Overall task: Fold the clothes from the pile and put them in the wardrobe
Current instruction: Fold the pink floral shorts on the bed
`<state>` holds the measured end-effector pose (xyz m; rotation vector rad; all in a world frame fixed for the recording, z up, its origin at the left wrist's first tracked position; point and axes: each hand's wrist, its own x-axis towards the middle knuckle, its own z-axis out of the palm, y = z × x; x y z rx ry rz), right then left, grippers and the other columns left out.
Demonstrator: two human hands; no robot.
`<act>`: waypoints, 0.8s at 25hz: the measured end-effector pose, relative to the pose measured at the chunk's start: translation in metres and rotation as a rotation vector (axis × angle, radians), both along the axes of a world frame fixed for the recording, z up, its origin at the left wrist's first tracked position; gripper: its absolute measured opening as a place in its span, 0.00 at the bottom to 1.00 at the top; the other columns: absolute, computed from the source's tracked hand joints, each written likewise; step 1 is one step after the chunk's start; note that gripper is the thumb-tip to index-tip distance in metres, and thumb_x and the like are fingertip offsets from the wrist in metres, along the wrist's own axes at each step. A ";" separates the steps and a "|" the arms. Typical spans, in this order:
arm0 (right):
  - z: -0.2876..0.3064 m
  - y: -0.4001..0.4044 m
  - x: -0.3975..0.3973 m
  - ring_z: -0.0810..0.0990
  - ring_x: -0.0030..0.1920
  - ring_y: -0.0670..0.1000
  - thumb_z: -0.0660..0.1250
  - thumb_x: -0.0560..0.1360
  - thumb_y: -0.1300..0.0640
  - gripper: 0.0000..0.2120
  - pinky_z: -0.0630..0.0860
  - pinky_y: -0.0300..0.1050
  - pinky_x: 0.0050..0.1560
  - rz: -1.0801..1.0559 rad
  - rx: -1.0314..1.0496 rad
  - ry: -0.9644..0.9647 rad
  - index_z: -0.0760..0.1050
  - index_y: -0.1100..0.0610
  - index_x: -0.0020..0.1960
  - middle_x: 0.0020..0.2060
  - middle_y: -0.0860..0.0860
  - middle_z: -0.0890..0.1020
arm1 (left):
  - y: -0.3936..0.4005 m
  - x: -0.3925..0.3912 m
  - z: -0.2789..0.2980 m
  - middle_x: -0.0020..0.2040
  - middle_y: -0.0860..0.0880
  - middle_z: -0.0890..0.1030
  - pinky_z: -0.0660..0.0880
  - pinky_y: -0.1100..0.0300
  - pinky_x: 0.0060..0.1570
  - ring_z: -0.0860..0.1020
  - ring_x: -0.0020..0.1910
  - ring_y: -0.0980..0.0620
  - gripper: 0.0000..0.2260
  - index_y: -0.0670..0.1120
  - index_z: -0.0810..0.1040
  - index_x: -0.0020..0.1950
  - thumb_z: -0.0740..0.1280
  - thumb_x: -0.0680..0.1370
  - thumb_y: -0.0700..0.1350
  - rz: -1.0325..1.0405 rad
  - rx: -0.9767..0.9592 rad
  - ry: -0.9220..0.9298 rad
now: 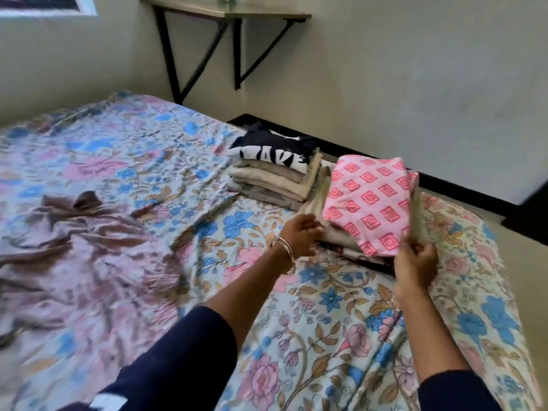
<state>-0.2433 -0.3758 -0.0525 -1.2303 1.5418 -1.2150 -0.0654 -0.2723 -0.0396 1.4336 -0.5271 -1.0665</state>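
Dark blue sleeves (184,360) sit closest to us, one on each arm. They reach out over a big bed (326,336) with a sheet full of blue and pink flowers.

On the left side of the bed lies a brown cloth (74,232), all crumpled and not folded.

Far back on the wall hangs a shelf (225,10) on black brackets.

Two piles of folded clothes sit near the far right edge of the bed. The back pile (272,179) is mostly beige, with a dark top with white letters (275,152) on it. The front pile (341,235) is just beside it, and a pink patterned cloth (370,203) lies on top.

The right hand (415,259) pinches the near right corner of the pink cloth, so its grip is closed on it. The left hand (299,235) has loose, open fingers touching the left side of the front pile. A thin bangle (286,250) is on that wrist.
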 end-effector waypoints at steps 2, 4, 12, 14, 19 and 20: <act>-0.011 0.052 0.008 0.79 0.56 0.61 0.67 0.78 0.53 0.17 0.76 0.52 0.53 -0.081 0.072 0.128 0.72 0.61 0.63 0.56 0.61 0.80 | 0.062 0.003 -0.006 0.44 0.43 0.81 0.77 0.57 0.30 0.79 0.34 0.51 0.11 0.38 0.76 0.61 0.63 0.79 0.34 -0.012 0.045 -0.079; -0.018 0.123 0.030 0.79 0.56 0.64 0.67 0.76 0.61 0.17 0.71 0.52 0.55 0.025 0.069 0.180 0.72 0.63 0.63 0.55 0.65 0.80 | 0.136 0.016 -0.015 0.37 0.47 0.81 0.76 0.63 0.28 0.78 0.29 0.58 0.10 0.38 0.80 0.54 0.61 0.78 0.30 0.076 0.028 -0.275; -0.015 0.308 0.187 0.74 0.59 0.59 0.71 0.74 0.50 0.23 0.71 0.49 0.60 0.931 0.003 0.599 0.71 0.54 0.66 0.60 0.57 0.75 | 0.359 0.117 -0.061 0.49 0.44 0.80 0.73 0.58 0.47 0.78 0.46 0.47 0.18 0.40 0.79 0.57 0.63 0.74 0.49 0.634 0.157 -0.973; -0.012 0.317 0.198 0.66 0.65 0.62 0.68 0.73 0.42 0.27 0.63 0.57 0.68 0.993 0.028 0.814 0.70 0.53 0.67 0.68 0.57 0.66 | 0.360 0.115 -0.057 0.52 0.44 0.81 0.74 0.58 0.49 0.78 0.49 0.48 0.17 0.41 0.78 0.60 0.64 0.74 0.46 0.648 0.158 -0.823; -0.011 0.338 0.177 0.69 0.64 0.57 0.69 0.76 0.50 0.17 0.71 0.48 0.58 1.030 0.033 0.639 0.73 0.55 0.62 0.68 0.55 0.70 | 0.363 0.126 -0.062 0.53 0.45 0.83 0.78 0.47 0.53 0.81 0.52 0.46 0.16 0.44 0.79 0.59 0.64 0.72 0.46 0.695 0.070 -0.506; -0.006 0.340 0.167 0.75 0.59 0.55 0.68 0.77 0.58 0.12 0.74 0.44 0.50 0.995 0.067 0.476 0.74 0.55 0.60 0.61 0.53 0.78 | 0.365 0.126 -0.063 0.54 0.45 0.82 0.78 0.45 0.55 0.81 0.53 0.46 0.16 0.44 0.78 0.59 0.65 0.73 0.45 0.669 0.069 -0.461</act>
